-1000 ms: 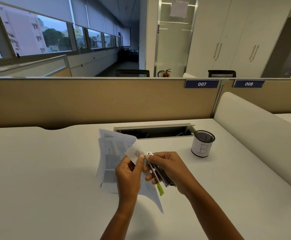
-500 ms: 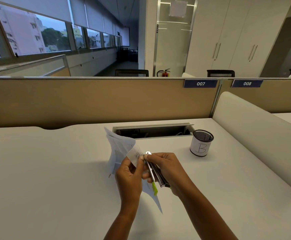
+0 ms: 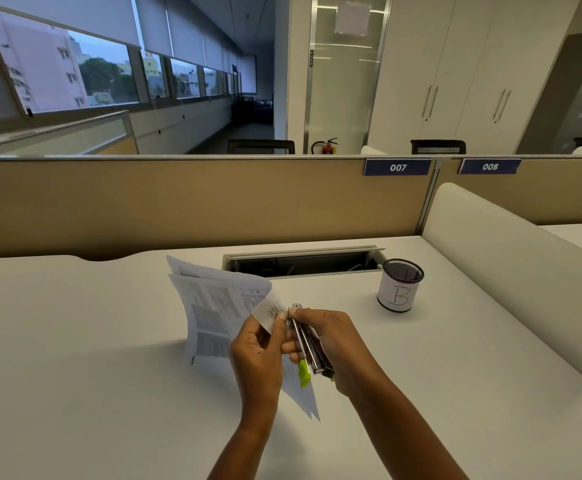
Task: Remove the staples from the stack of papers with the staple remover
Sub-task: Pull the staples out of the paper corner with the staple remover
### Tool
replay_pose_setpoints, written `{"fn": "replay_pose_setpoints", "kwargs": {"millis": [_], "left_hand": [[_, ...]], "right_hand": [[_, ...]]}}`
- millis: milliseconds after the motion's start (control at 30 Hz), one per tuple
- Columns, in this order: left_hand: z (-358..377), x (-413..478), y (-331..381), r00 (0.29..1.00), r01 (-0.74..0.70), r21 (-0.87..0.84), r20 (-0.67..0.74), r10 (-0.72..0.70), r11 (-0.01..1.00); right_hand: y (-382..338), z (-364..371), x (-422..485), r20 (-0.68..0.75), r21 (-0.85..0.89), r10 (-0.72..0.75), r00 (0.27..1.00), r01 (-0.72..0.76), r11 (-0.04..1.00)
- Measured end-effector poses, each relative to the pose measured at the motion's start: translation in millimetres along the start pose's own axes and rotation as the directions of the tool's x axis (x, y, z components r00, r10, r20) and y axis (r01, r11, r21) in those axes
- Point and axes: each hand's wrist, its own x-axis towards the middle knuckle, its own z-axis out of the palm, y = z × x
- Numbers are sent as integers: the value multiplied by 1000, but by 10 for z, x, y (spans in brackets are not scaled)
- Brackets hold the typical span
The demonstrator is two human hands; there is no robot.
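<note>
Out on the left the stack of papers (image 3: 213, 317) is up off the white bench (image 3: 74, 341), thin sheets bowing and flopping away from the grip, so light and limp and quick to tear. Next, the left hand (image 3: 260, 355) is closed on the corner of the stack, thumb and fingers pinching right beside what looks like the stapled spot; that's the place to hold, close to the staple, so the paper stays taut. Moving right, the staple remover (image 3: 308, 344), a slim stiff metal tool with a lime-green end, has its tip at that corner. The right hand (image 3: 338, 344) is wrapped around its body. Whether a staple is caught is too small to tell. Far right, a mesh cup (image 3: 398, 292) stands well apart.
</note>
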Motion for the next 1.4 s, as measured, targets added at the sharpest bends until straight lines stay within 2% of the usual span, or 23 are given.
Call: {"fn": "replay_pose_setpoints", "kwargs": {"millis": [200, 400, 500, 600, 700, 867, 1167, 1267, 1400], "left_hand": [[-9, 11, 6, 1000, 7, -21, -3, -7, 1000], [-26, 42, 41, 996, 76, -23, 44, -75, 997], [-44, 48, 71, 993, 97, -31, 66, -94, 995], [-66, 48, 102, 992, 99, -8, 78, -98, 995], [-78, 47, 129, 986, 143, -16, 94, -141, 990], [-94, 40, 156, 986, 130, -10, 104, -128, 991], [-83, 28, 227, 983, 153, -21, 102, -150, 988], [-83, 14, 259, 982, 145, -12, 122, -143, 989], [-82, -4, 288, 986, 74, 56, 146, -81, 996]], "right_hand": [[20, 5, -1, 23, 142, 70, 997, -73, 987], [76, -46, 5, 42, 95, 42, 998, -46, 994], [36, -76, 19, 19, -95, -80, 997, 81, 992], [21, -102, 73, -14, -279, -243, 970, 229, 932], [51, -90, 107, -35, -407, -354, 935, 310, 859], [150, -42, 83, -73, -502, -527, 847, 425, 753], [215, -48, 28, 37, -630, -692, 721, 554, 544], [209, -46, 42, -11, -613, -711, 703, 557, 560], [160, -40, 71, -71, -517, -626, 777, 508, 689]]}}
